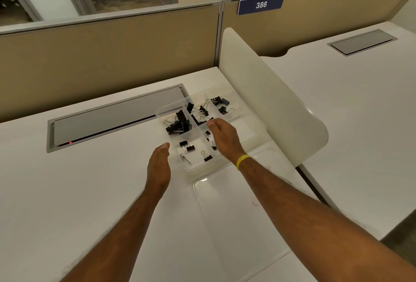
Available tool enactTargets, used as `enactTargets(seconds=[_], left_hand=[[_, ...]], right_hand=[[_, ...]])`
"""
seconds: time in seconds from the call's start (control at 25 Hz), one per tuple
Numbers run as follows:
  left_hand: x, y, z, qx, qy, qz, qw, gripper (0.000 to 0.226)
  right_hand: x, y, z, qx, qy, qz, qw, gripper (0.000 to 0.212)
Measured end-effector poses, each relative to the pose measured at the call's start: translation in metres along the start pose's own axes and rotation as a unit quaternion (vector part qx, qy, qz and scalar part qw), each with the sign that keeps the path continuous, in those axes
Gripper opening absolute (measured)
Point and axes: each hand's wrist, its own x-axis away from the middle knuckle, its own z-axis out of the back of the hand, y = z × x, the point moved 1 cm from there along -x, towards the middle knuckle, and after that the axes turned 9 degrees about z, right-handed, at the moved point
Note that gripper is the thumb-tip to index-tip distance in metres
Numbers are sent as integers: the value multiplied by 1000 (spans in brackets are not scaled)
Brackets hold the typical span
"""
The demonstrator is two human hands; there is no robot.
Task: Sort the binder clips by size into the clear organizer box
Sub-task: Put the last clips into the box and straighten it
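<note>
**Both hands at the organizer, nothing picked up**

I've got both hands out over the white desk (94, 191). My left hand (158, 167) sits flat just off the near-left corner of the clear organizer box (191, 170), fingers (165, 146) straight, together and holding nothing. My right hand (225, 139) hovers over the box with a yellow wristband (242, 162) on the wrist; its fingers are loosely spread and I can't see anything in them.

Right between my two sets of fingers are the small binder clips (188, 146) in the near compartment. Just past my left fingertips is the pile of large binder clips (179, 123). Beyond my right fingertips are medium ones (200, 112), and farther still another bunch (221, 103). The clear lid (236, 214) lies under my right forearm.
</note>
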Motion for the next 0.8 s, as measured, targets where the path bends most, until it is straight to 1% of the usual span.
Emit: enactTargets(seconds=[0.08, 0.16, 0.24, 0.32, 0.44, 0.56, 0.68, 0.8], left_hand=[[1, -4, 0, -12, -3, 9, 1000, 41], [2, -7, -1, -29, -8, 10, 999, 41], [4, -7, -2, -68, -13, 6, 998, 42], [9, -5, -3, -119, -8, -15, 993, 43], [17, -8, -1, -167, -4, -55, 984, 45], [24, -21, 2, -217, -3, -88, 972, 44], [34, -38, 4, -282, 6, -127, 951, 43], [49, -54, 4, -390, 10, -159, 907, 47]], right_hand=[[3, -3, -10, 30, -63, 35, 997, 19], [6, 1, -21, 65, -118, 63, 989, 21], [9, 5, -29, 118, -150, 102, 976, 23], [11, 8, -31, 165, -159, 144, 963, 22], [19, 8, -25, 197, -134, 218, 946, 18], [41, 15, -15, 239, -63, 276, 929, 17], [71, 30, 0, 270, -12, 285, 919, 21], [96, 43, 19, 290, -1, 271, 918, 25]])
